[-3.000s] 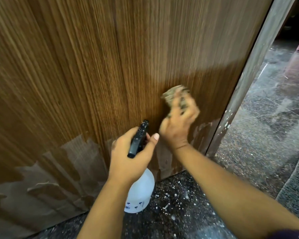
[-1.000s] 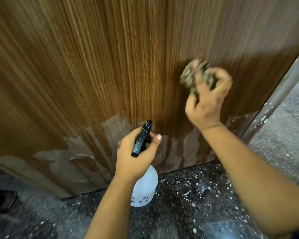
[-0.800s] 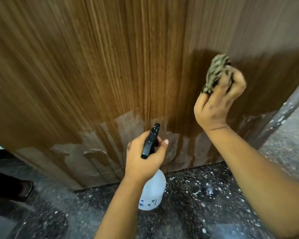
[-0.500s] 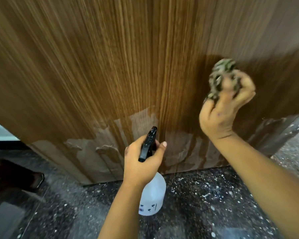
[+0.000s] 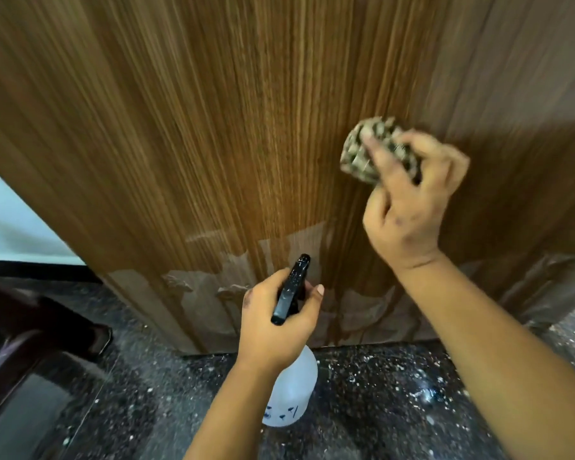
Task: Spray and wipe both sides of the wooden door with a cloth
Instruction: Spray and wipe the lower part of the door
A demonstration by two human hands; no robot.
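The wooden door [image 5: 246, 127] fills the upper view, brown with vertical grain and worn pale patches along its bottom. My right hand [image 5: 409, 200] grips a bunched, mottled grey-green cloth [image 5: 362, 154] and holds it against the door's right part. My left hand [image 5: 276, 323] grips the black trigger head of a white spray bottle [image 5: 291, 393], which hangs below the hand in front of the door's lower edge, nozzle toward the door.
A dark speckled stone floor [image 5: 379, 410] lies below the door. Dark wooden furniture [image 5: 30, 360] stands at the lower left. A pale wall [image 5: 10, 220] shows past the door's left edge.
My right hand has swept the cloth across the door, first up and to the right, then leftward. The view has turned left, showing the wall and furniture. The bottle hand stays put.
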